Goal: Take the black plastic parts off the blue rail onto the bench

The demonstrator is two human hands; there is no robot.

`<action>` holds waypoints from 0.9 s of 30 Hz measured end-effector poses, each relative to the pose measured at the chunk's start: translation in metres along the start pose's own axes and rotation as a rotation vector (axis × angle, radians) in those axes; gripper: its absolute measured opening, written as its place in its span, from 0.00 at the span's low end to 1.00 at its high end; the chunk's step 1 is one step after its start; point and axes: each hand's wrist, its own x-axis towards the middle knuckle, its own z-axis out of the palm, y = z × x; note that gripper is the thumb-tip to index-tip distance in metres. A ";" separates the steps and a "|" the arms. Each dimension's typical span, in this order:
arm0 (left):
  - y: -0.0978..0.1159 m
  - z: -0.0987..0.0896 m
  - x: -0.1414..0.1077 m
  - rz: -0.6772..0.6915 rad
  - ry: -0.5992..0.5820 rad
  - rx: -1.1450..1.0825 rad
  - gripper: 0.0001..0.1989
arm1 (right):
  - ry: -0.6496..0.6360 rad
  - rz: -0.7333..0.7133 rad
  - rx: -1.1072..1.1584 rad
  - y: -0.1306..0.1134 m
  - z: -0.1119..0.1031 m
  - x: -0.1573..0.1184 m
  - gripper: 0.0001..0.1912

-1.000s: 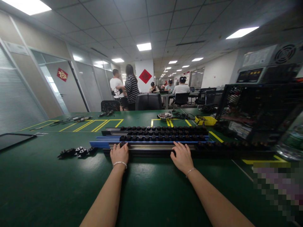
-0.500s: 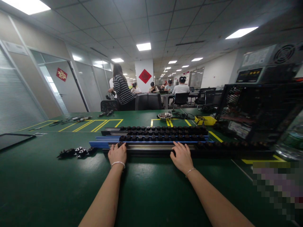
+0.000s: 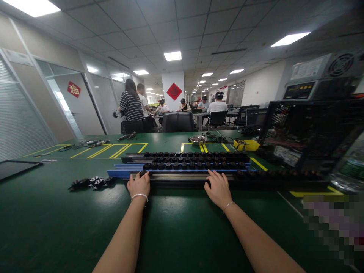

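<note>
A long dark rail (image 3: 176,182) with a metallic groove lies across the green table in front of me. At its left end my left hand (image 3: 138,185) has its fingers round a small black part (image 3: 143,173). My right hand (image 3: 218,187) rests on the rail right of centre, fingers spread, holding nothing visible. Black parts (image 3: 273,174) line the rail's right stretch. Behind it are a blue rail (image 3: 118,173) and rows of black parts (image 3: 193,166). Loose black and silvery parts (image 3: 98,182) lie left of my left hand.
A metal bowl (image 3: 198,140) and a yellow tray (image 3: 247,145) stand behind the rails. On the right are an open computer case (image 3: 307,132) and a plastic bottle (image 3: 349,170). Cables (image 3: 95,143) lie at the back left. Several people are farther back.
My left hand has shifted slightly left, and the black part at its fingertips shows more. My right hand stays put. The person in stripes has moved left, uncovering another person.
</note>
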 end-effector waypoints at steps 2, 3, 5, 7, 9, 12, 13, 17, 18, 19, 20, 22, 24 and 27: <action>-0.001 0.000 0.001 -0.013 -0.008 0.000 0.22 | -0.002 0.000 0.001 0.000 0.000 0.000 0.11; -0.002 0.001 0.001 -0.020 -0.011 -0.004 0.22 | -0.003 0.001 0.002 0.000 -0.001 0.000 0.11; -0.003 0.000 0.002 -0.033 -0.014 -0.017 0.22 | -0.007 0.001 0.005 0.000 -0.001 0.000 0.11; -0.004 0.000 0.002 -0.046 -0.018 -0.030 0.22 | -0.011 0.001 0.005 0.000 -0.001 0.000 0.11; -0.005 -0.001 0.003 -0.060 -0.026 -0.039 0.22 | -0.014 0.002 0.002 -0.001 -0.001 0.001 0.11; -0.006 -0.003 0.003 -0.081 -0.039 -0.048 0.22 | -0.020 0.009 -0.003 -0.001 -0.001 0.001 0.11; -0.006 -0.003 0.004 -0.088 -0.043 -0.052 0.22 | -0.023 0.010 -0.004 -0.001 -0.001 0.001 0.11; -0.008 -0.004 0.006 -0.107 -0.068 -0.069 0.22 | -0.021 0.007 -0.002 0.000 -0.001 0.000 0.11; -0.008 -0.004 0.006 -0.109 -0.072 -0.075 0.22 | -0.017 0.004 0.000 0.000 -0.001 0.000 0.11; -0.008 -0.004 0.006 -0.111 -0.071 -0.079 0.23 | -0.014 0.002 0.001 0.001 0.000 0.000 0.11; -0.009 -0.004 0.007 -0.113 -0.070 -0.083 0.23 | -0.012 0.000 0.003 0.001 0.000 0.000 0.11; -0.009 -0.004 0.007 -0.117 -0.069 -0.089 0.23 | -0.014 -0.001 0.005 0.001 0.000 0.000 0.11; -0.009 -0.004 0.007 -0.123 -0.074 -0.094 0.22 | -0.020 0.004 0.006 0.001 0.000 0.000 0.11; -0.010 -0.004 0.007 -0.125 -0.073 -0.109 0.22 | -0.022 0.008 0.010 0.001 -0.001 0.001 0.11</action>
